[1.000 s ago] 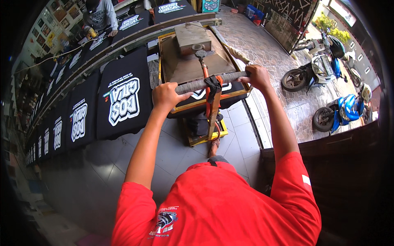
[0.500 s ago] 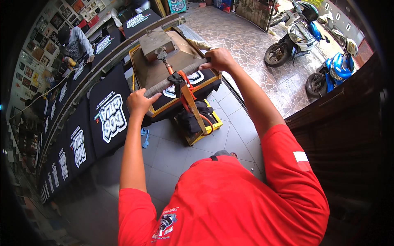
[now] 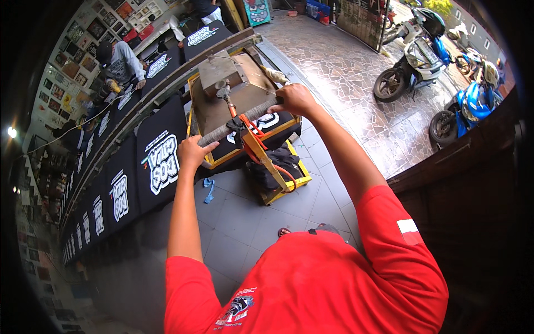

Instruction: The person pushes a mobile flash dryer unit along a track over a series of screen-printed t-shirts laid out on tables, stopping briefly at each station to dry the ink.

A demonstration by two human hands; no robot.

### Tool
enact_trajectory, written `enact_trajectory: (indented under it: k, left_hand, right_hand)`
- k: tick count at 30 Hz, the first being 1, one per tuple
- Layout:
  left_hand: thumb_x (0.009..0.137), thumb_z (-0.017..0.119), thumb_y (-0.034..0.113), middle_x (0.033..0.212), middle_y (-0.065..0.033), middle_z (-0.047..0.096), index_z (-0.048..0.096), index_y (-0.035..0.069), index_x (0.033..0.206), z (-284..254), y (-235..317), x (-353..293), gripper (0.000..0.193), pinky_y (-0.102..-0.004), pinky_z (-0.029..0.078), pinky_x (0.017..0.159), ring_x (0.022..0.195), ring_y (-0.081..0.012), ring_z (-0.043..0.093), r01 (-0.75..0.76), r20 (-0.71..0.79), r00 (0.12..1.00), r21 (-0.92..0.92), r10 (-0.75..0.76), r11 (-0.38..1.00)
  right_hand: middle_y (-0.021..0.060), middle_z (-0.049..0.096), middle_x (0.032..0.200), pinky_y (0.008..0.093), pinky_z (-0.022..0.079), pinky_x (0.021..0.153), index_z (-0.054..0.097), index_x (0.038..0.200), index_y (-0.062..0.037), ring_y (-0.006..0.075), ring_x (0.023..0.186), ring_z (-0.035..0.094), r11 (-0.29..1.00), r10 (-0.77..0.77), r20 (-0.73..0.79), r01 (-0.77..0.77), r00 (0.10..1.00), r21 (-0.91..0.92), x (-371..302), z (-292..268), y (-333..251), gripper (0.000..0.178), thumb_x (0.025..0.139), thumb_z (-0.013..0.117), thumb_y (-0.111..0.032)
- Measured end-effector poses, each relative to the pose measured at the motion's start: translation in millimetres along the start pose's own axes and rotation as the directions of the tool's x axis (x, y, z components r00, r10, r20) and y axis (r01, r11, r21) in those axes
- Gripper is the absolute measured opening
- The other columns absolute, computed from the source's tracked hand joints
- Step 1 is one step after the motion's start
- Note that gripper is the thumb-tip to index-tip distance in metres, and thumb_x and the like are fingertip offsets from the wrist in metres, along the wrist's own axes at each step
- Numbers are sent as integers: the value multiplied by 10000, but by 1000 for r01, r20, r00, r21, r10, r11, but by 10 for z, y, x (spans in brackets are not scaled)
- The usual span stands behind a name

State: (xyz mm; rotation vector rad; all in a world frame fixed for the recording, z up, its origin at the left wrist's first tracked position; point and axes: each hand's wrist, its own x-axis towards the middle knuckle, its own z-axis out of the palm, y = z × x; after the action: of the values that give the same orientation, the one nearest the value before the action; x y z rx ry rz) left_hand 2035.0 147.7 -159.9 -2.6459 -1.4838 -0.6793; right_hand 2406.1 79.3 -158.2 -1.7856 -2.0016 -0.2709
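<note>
Both my hands are closed around a grey-wrapped handlebar (image 3: 238, 125). My left hand (image 3: 193, 153) grips its near left end, and my right hand (image 3: 296, 100) its far right end. The bar belongs to a wheeled-looking heater (image 3: 251, 83), a metal hood in a yellow frame with a box on top. An orange hose (image 3: 257, 136) runs down its yellow post, tied with black cloth at the bar. The hood hangs over a printed black T-shirt, which it partly hides. Beside my left hand lies another black T-shirt (image 3: 146, 131) with white lettering.
Several printed black shirts (image 3: 118, 195) line a long table curving left. Across it, a person in grey sleeves (image 3: 119, 64) leans over shirts. A yellow base (image 3: 303, 177) carries black cloth; a blue rag (image 3: 209, 190) lies on tiles. Motorbikes (image 3: 409, 72) stand right, near a dark wooden wall (image 3: 461, 178).
The view has turned, so the surroundings sit farther right and lower. The heater and my hands have shifted slightly leftward against the shirts. Both hands keep their hold.
</note>
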Motion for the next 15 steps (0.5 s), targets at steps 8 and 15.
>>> enact_trajectory:
  k: [8,15]
  left_hand:
    - [692,741,664,705,-187,664,659,41,713,36,2,-51,629,-470,506,651,706,-387,662,16,25,1000,13,-16,1000]
    - [686,754,660,663,-159,634,617,48,662,42,29,-26,627,-469,484,632,680,-370,647,14,24,1000,-7,-14,1000]
  right_hand:
    - [157,678,770,460,526,770,698,816,-45,341,847,679,1000,-2,51,1,999,7,-36,-29,-25,718,707,663,-754]
    - [148,662,730,453,519,719,673,752,-45,340,774,673,1000,-18,-24,18,1000,19,-41,7,17,620,703,726,-661]
